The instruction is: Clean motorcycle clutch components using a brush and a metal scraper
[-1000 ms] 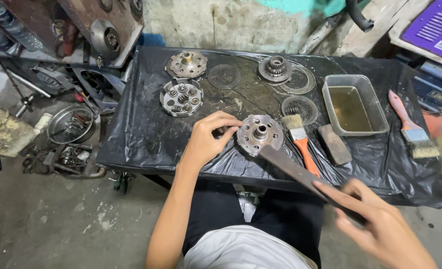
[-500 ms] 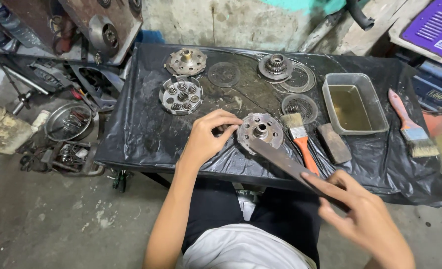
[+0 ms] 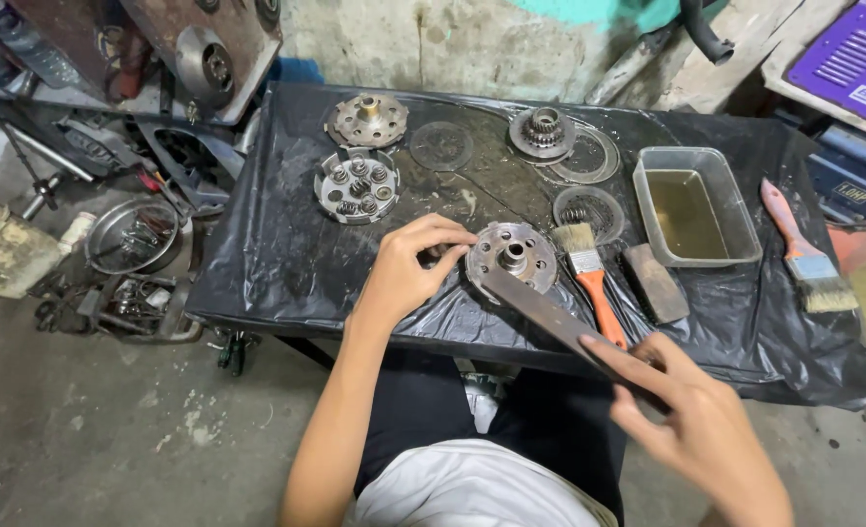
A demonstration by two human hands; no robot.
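Left hand (image 3: 408, 268) is curled around the rim of the round metal hub (image 3: 512, 256), fingertips pinching its left edge, and that hub sits on the black plastic sheet (image 3: 286, 254) near the front of the table. Right hand (image 3: 691, 420) is loosely closed on the far end of a long flat steel bar (image 3: 560, 327) whose other end lies across the hub's face. If you ask me, the trick here is to keep the hub pinned flat so it doesn't spin or skate on that slick plastic, and to keep the bar seated square on the hub before leaning on it. Containers: 1 clear rectangular tub (image 3: 725, 210) at the right holds brownish liquid, looks like oil or solvent, can't tell which. An orange-handled brush (image 3: 589, 273) lies just beside the hub. Down on the floor at left, 1 round metal pan (image 3: 132, 234) holds small bits, too blurry to name.
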